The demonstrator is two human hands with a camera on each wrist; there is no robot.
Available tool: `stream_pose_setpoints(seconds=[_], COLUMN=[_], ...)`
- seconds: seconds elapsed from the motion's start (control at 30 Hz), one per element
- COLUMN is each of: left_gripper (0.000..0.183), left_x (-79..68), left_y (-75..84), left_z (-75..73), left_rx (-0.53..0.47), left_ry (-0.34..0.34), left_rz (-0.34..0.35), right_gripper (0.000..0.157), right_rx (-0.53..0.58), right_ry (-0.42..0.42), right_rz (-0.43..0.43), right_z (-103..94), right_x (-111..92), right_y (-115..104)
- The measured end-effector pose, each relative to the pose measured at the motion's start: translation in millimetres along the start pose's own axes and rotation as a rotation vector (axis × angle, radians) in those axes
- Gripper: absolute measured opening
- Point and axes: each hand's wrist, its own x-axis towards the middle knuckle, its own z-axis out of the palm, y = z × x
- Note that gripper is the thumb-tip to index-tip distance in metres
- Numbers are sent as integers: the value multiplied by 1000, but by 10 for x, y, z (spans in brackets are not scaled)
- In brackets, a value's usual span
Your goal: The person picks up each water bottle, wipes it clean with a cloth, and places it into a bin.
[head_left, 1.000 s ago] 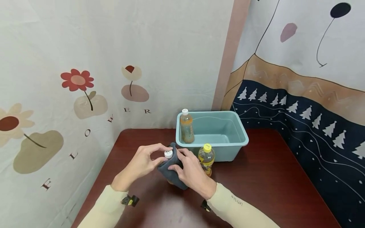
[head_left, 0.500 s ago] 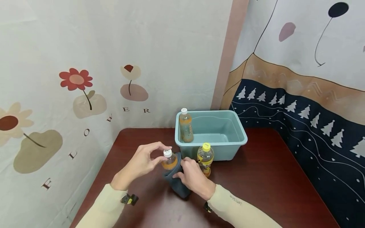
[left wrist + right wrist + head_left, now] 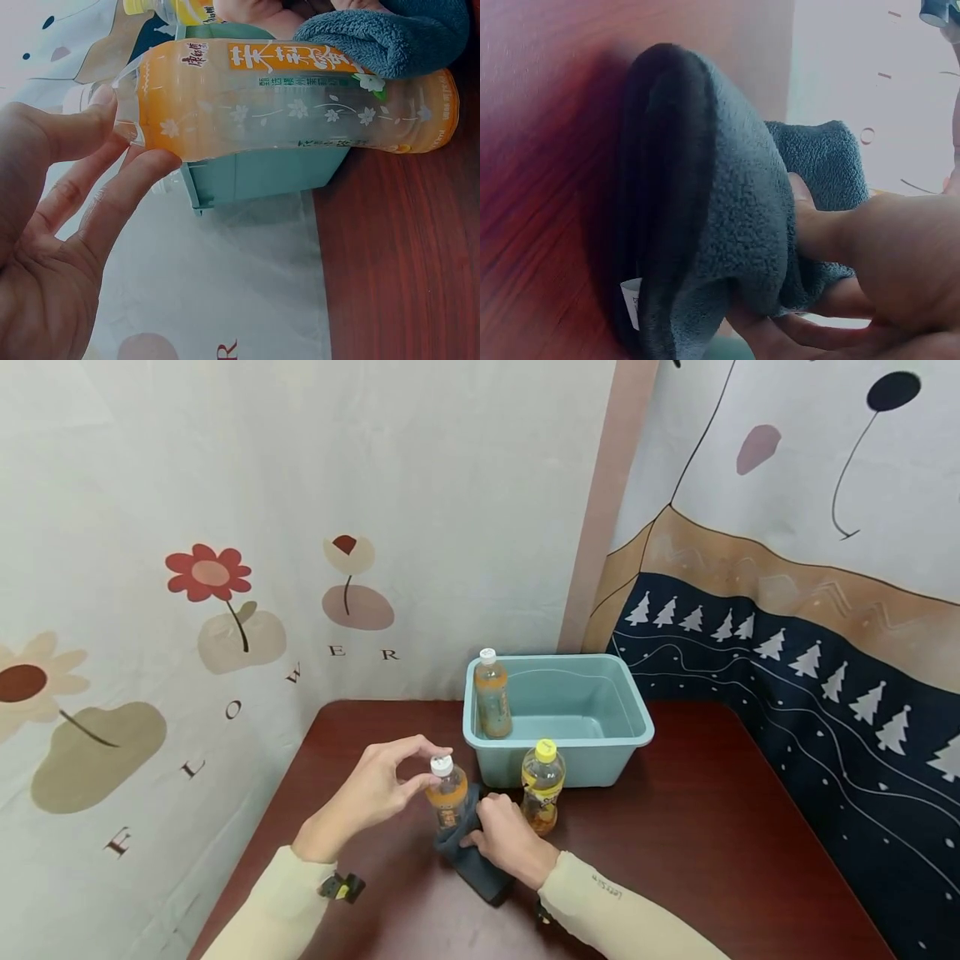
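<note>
My left hand pinches the white cap and neck of a clear plastic drink bottle with an orange label. The bottle stands upright on the table, and the left wrist view shows its label with white flowers. On its right side, my right hand grips a blue-grey terry cloth. Folds of the cloth bunch between thumb and fingers in the right wrist view, a small white tag at its edge. The cloth lies against the lower part of the bottle, hiding some of it.
A yellow-capped bottle stands just right of my right hand. Behind it is a light blue plastic bin, with another white-capped bottle leaning in its left end. The dark red table meets fabric-covered walls at the back and right.
My right hand has drawn the cloth down the bottle from around the neck to its lower side, uncovering the orange label. The left hand stays at the cap.
</note>
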Motion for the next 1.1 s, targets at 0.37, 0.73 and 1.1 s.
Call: stream_pose_setpoints(seconds=[0.37,0.73,1.1], left_gripper=[45,50,50], left_x=[0,28,39], left_y=[11,-4,37], left_z=[-12,-45,-71], left_rx=[11,-6,-21], left_ry=[18,0,-46], left_rz=[-3,33,2], right_gripper=[26,47,37], right_rx=[102,84,46], right_ry=[207,403,425], right_rz=[-109,-202,-195], right_z=[-285,-629,-697], right_x=[-25,-22,-87], right_y=[-164,-423,-419])
